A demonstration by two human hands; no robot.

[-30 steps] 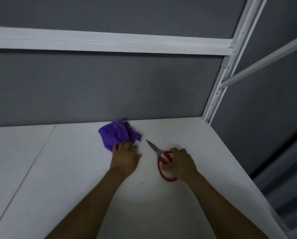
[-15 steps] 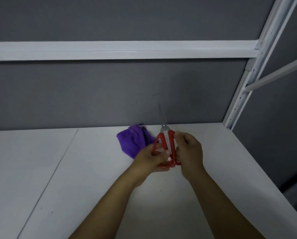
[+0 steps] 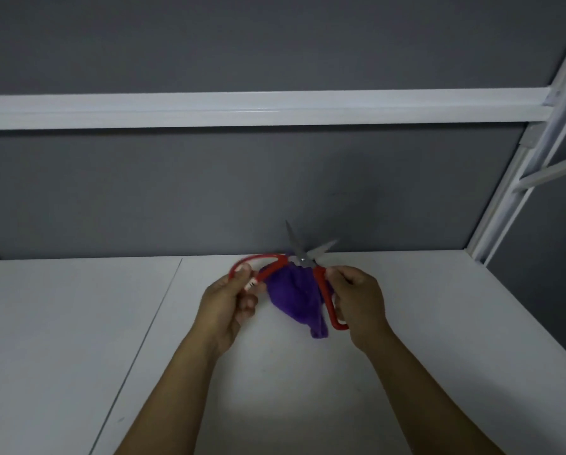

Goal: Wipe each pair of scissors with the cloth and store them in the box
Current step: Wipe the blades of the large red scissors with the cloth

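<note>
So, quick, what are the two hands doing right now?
Left hand: closed, gripping one red handle of the scissors.
Right hand: closed, gripping the other red handle.

You're working in dim, cool light here. A soft pool is glowing on the white table (image 3: 275, 395) close in front of you and fading toward the corners. The grey wall (image 3: 209, 192) is going murky. The blades of the scissors (image 3: 303, 260) are smearing slightly, and the post (image 3: 505, 198) is leaning at the wide-angle edge.
</note>
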